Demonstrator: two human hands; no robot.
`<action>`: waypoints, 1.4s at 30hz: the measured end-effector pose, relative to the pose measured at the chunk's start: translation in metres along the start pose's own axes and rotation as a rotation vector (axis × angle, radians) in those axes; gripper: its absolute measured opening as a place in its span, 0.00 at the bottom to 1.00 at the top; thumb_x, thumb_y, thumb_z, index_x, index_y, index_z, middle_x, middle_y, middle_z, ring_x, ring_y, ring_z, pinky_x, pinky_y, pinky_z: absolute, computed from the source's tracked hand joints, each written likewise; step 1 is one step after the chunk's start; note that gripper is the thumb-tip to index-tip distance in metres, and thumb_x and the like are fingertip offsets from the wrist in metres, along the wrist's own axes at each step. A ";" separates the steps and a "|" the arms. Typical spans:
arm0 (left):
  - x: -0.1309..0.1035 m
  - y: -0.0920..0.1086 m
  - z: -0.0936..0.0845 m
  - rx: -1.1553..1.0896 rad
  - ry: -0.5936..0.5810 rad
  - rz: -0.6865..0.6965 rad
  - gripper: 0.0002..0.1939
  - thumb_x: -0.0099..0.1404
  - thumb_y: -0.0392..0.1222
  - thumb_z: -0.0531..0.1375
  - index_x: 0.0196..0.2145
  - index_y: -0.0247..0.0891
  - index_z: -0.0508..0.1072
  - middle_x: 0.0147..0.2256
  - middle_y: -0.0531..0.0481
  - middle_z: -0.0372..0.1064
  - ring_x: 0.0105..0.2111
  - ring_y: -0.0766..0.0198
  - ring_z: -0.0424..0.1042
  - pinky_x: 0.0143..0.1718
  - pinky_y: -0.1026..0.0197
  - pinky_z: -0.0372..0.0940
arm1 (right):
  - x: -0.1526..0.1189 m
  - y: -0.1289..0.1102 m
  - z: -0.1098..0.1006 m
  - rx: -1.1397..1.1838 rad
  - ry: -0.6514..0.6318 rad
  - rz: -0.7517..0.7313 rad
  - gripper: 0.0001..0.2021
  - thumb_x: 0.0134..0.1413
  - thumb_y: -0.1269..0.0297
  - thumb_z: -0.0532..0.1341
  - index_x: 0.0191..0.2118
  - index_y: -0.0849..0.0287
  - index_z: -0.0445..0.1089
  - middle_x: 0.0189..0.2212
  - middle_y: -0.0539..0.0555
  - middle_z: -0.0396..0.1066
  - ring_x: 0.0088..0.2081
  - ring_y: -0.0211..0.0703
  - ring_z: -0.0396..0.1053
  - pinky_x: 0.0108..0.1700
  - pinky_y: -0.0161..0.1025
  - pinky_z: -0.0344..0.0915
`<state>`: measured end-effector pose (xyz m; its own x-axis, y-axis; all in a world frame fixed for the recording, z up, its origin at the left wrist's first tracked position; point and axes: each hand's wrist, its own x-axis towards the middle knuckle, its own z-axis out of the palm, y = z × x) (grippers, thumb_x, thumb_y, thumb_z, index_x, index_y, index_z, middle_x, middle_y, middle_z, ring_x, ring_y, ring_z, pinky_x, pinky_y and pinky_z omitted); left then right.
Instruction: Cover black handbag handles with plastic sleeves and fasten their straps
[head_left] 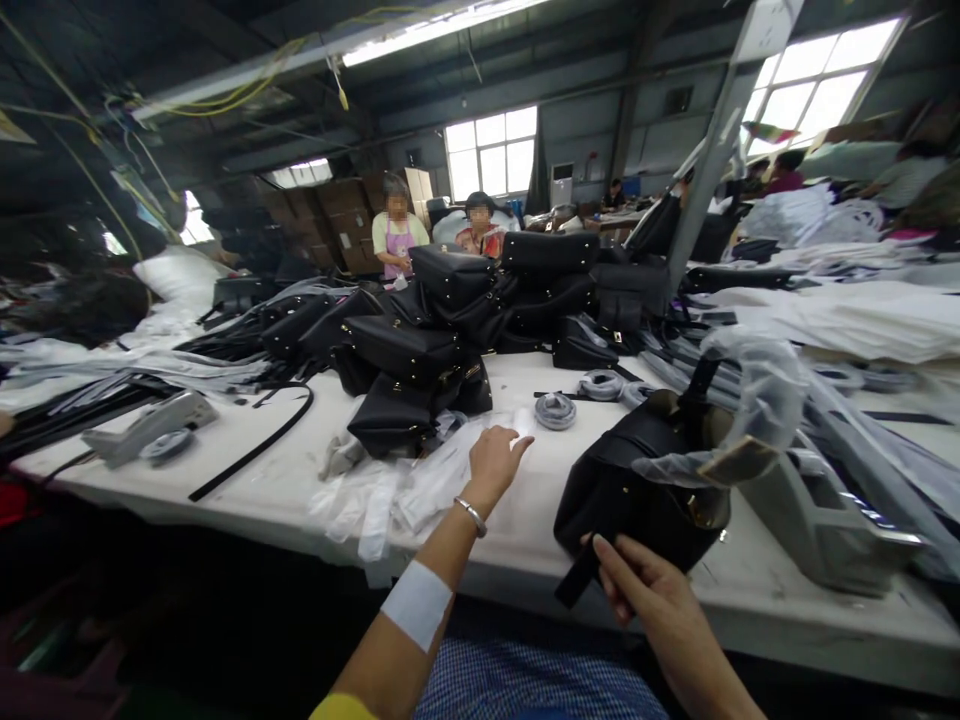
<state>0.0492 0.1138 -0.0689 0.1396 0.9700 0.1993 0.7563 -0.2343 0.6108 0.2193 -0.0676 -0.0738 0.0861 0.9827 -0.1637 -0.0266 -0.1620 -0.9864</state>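
Black strap (577, 582) is pinched by the right hand (655, 587) at five o'clock; plastic sleeves (436, 482) seem sought at six by the half-curled left hand (495, 466), contents unclear, pinching likely needed.

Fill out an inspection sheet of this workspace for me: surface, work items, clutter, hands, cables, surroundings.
Surface: white table, crowded.
Work items: black bag near the front edge; black strap beside it; piled bags behind.
Clutter: clear plastic sheets, coiled rolls, loose black strip.
Left hand: over the plastic, thumb spread; contact unclear.
Right hand: grip closed on the strap.
Cables: yellow cables overhead.
Surroundings: people beyond the pile, bright windows, ceiling light.
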 end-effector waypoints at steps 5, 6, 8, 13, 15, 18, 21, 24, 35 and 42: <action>0.026 0.005 0.023 0.197 -0.059 -0.100 0.18 0.73 0.49 0.54 0.41 0.31 0.76 0.42 0.38 0.75 0.48 0.50 0.72 0.51 0.47 0.65 | 0.000 0.002 0.000 0.026 -0.003 -0.001 0.25 0.53 0.39 0.63 0.27 0.60 0.70 0.18 0.46 0.61 0.18 0.32 0.58 0.21 0.31 0.54; 0.033 0.005 0.024 0.222 -0.060 -0.116 0.17 0.73 0.49 0.54 0.45 0.32 0.74 0.45 0.39 0.73 0.49 0.51 0.72 0.52 0.45 0.65 | 0.001 0.003 0.000 0.030 0.003 0.000 0.25 0.53 0.39 0.63 0.27 0.60 0.70 0.18 0.46 0.62 0.18 0.32 0.58 0.21 0.31 0.54; 0.045 0.004 0.025 0.261 -0.070 -0.146 0.17 0.71 0.49 0.57 0.50 0.33 0.71 0.49 0.42 0.71 0.49 0.53 0.71 0.52 0.44 0.65 | 0.002 0.005 0.001 0.033 0.006 -0.010 0.25 0.53 0.38 0.63 0.27 0.60 0.70 0.18 0.46 0.62 0.18 0.32 0.58 0.21 0.31 0.54; 0.061 -0.003 0.025 0.265 -0.160 -0.207 0.15 0.69 0.46 0.60 0.49 0.34 0.72 0.48 0.43 0.71 0.46 0.56 0.73 0.47 0.48 0.70 | 0.006 0.007 0.001 0.043 -0.023 -0.033 0.28 0.50 0.35 0.62 0.24 0.59 0.67 0.17 0.46 0.62 0.17 0.33 0.58 0.20 0.32 0.53; 0.061 -0.006 0.022 0.233 -0.160 -0.200 0.15 0.69 0.45 0.60 0.50 0.35 0.71 0.48 0.44 0.71 0.45 0.56 0.73 0.47 0.48 0.70 | 0.006 0.008 0.000 0.051 -0.036 -0.031 0.28 0.50 0.34 0.62 0.25 0.59 0.68 0.17 0.46 0.62 0.17 0.33 0.57 0.20 0.32 0.53; 0.059 -0.008 0.014 0.154 -0.127 -0.157 0.14 0.70 0.45 0.59 0.50 0.36 0.71 0.49 0.43 0.70 0.46 0.56 0.72 0.47 0.48 0.70 | 0.005 0.011 -0.002 0.051 -0.035 -0.017 0.28 0.50 0.34 0.61 0.23 0.59 0.67 0.16 0.45 0.60 0.16 0.32 0.56 0.20 0.32 0.53; 0.059 -0.006 -0.001 0.037 -0.083 -0.104 0.14 0.70 0.44 0.59 0.50 0.36 0.71 0.51 0.43 0.69 0.48 0.55 0.72 0.49 0.47 0.69 | 0.006 0.013 -0.003 0.042 -0.058 -0.006 0.29 0.50 0.33 0.60 0.22 0.58 0.65 0.15 0.44 0.57 0.15 0.32 0.54 0.19 0.31 0.52; 0.057 0.000 -0.021 -0.123 -0.029 -0.059 0.13 0.70 0.41 0.59 0.50 0.35 0.72 0.52 0.42 0.69 0.50 0.55 0.71 0.52 0.47 0.67 | 0.008 0.013 -0.001 0.052 -0.061 -0.011 0.29 0.49 0.33 0.61 0.24 0.59 0.68 0.14 0.44 0.55 0.15 0.31 0.52 0.18 0.31 0.51; -0.055 0.021 -0.050 -0.712 -0.248 -0.102 0.12 0.54 0.43 0.71 0.29 0.32 0.74 0.27 0.48 0.76 0.28 0.63 0.75 0.33 0.63 0.69 | 0.000 -0.004 -0.007 0.022 -0.008 -0.018 0.25 0.51 0.39 0.64 0.25 0.59 0.78 0.25 0.53 0.71 0.26 0.41 0.63 0.28 0.36 0.61; -0.133 0.023 -0.036 -0.674 -0.300 -0.114 0.07 0.52 0.35 0.70 0.26 0.33 0.76 0.24 0.53 0.73 0.27 0.66 0.70 0.30 0.67 0.62 | -0.004 -0.022 -0.002 0.059 -0.059 -0.015 0.24 0.53 0.43 0.64 0.18 0.59 0.72 0.47 0.60 0.76 0.47 0.54 0.69 0.51 0.47 0.63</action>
<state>0.0247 -0.0224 -0.0540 0.3250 0.9443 -0.0522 0.2341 -0.0269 0.9718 0.2211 -0.0683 -0.0517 0.0278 0.9889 -0.1461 -0.0841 -0.1433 -0.9861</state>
